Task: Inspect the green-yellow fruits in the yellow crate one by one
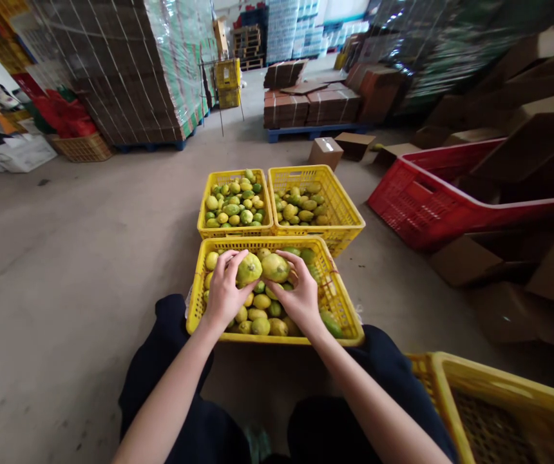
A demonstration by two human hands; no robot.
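Observation:
Above the nearest yellow crate [342, 306], my left hand [225, 287] is closed round a yellow-green fruit [248, 269]. My right hand [301, 293] grips another yellow-green fruit [275, 267] just to the right of it, the two fruits held close side by side. Beneath both hands lie many yellow and green fruits [260, 325] in the crate. Behind it stand two more yellow crates, the left one [235, 231] filled with mixed green and yellow fruits, the right one [347, 206] holding fruits mostly toward its left side.
A red crate [402, 200] with cardboard in it stands at the right, among loose cardboard boxes [470, 258]. Another yellow crate [504, 377] is at the lower right. Farther back are a small box [325, 153], a blue pallet [313, 131] of flattened cardboard and wrapped stacks [113, 71].

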